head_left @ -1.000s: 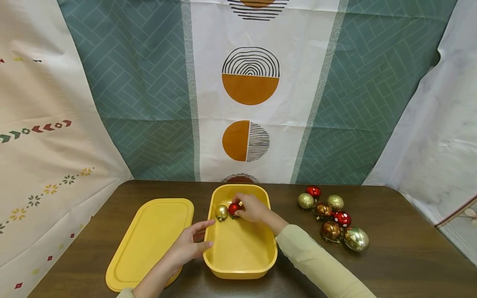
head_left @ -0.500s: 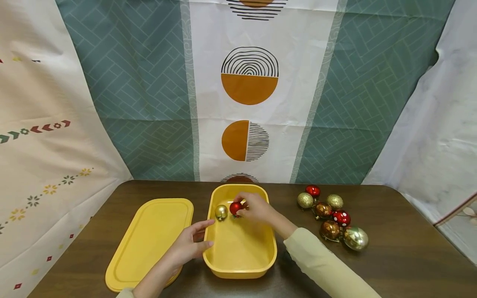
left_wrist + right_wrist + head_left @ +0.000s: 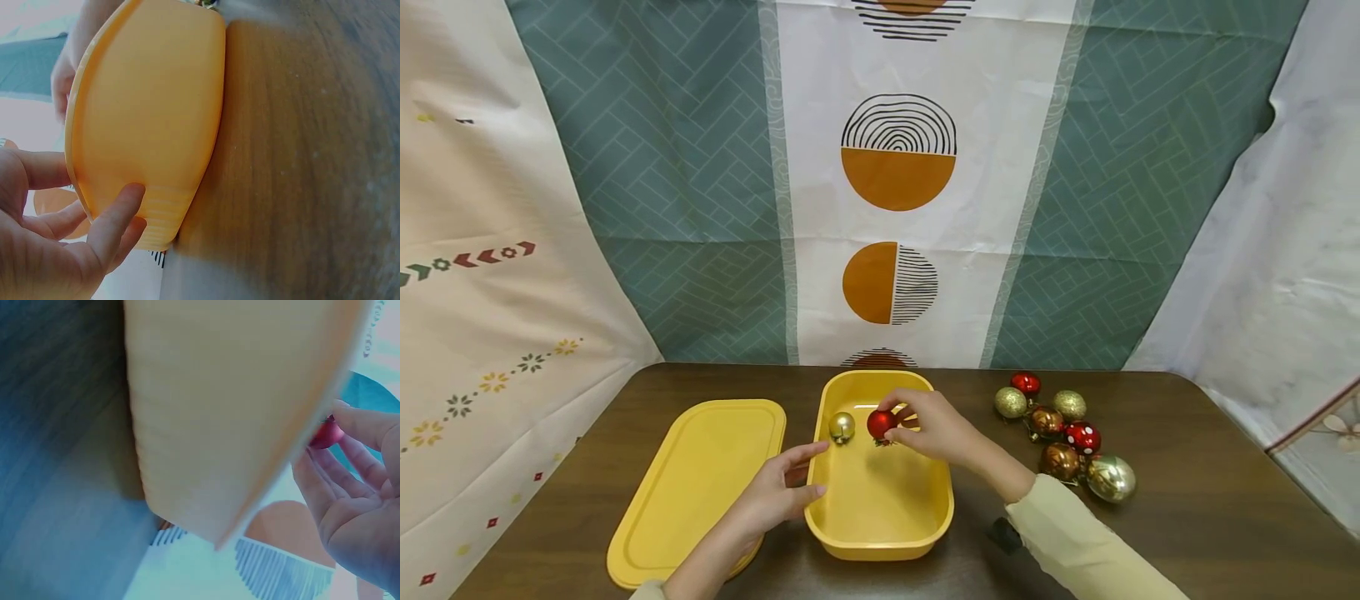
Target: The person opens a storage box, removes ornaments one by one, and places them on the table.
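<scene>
In the head view, my right hand (image 3: pixel 936 425) pinches a shiny red Christmas bauble (image 3: pixel 881 424) between thumb and fingers, above the floor of the yellow plastic box (image 3: pixel 880 546). A gold bauble (image 3: pixel 842 427) lies inside the box near its left wall. My left hand (image 3: pixel 778 487) holds the box's left rim. In the left wrist view, some fingers (image 3: pixel 115 225) lie against the outer wall while the thumb and another finger reach behind the rim. The right wrist view shows the red bauble (image 3: pixel 326 434) partly hidden by the box wall.
A flat yellow lid (image 3: pixel 700 487) lies on the dark wooden table (image 3: pixel 1180 500) left of the box. On the right, several baubles are grouped, among them a large pale gold one (image 3: pixel 1111 478) and a white-dotted red one (image 3: pixel 1082 437). Patterned cloth (image 3: pixel 715 183) hangs behind.
My right hand has moved to the right and toward me with the red bauble, away from the gold one, and appears lifted. The left hand stays at the box rim.
</scene>
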A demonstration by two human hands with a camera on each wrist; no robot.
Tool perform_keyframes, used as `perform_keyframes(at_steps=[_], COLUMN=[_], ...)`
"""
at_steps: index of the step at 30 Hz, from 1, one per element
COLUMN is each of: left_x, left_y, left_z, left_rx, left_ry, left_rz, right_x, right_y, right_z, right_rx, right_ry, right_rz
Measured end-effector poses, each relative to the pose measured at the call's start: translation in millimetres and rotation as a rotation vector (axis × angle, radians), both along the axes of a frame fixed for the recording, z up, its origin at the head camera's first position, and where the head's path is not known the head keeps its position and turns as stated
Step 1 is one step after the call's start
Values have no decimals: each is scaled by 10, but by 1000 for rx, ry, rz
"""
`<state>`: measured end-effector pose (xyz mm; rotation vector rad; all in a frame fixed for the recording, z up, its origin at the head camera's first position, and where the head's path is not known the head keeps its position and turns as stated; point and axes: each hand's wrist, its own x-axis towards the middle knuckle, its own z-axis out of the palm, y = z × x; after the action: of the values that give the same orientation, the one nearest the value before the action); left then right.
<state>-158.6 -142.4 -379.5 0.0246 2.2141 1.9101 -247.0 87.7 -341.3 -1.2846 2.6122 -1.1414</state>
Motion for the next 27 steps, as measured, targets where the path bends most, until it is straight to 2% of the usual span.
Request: perform_keyframes(at_steps=[9, 15, 19, 27], left_x=[5, 5, 2, -2], left_y=[-3, 0, -5, -14], left_z=[-2, 5, 4, 7], left_rx=[27, 17, 16, 25], left_ry=[16, 14, 15, 14], left_rz=[-26, -17, -16, -32], right_x=[179, 269, 329, 435], right_y=[333, 654, 863, 1270], right_z=[109, 96, 87, 23], right_rx=[-27, -27, -4, -12], right_ry=[19, -12, -17, 24], right_rz=[-23, -44, -93, -152])
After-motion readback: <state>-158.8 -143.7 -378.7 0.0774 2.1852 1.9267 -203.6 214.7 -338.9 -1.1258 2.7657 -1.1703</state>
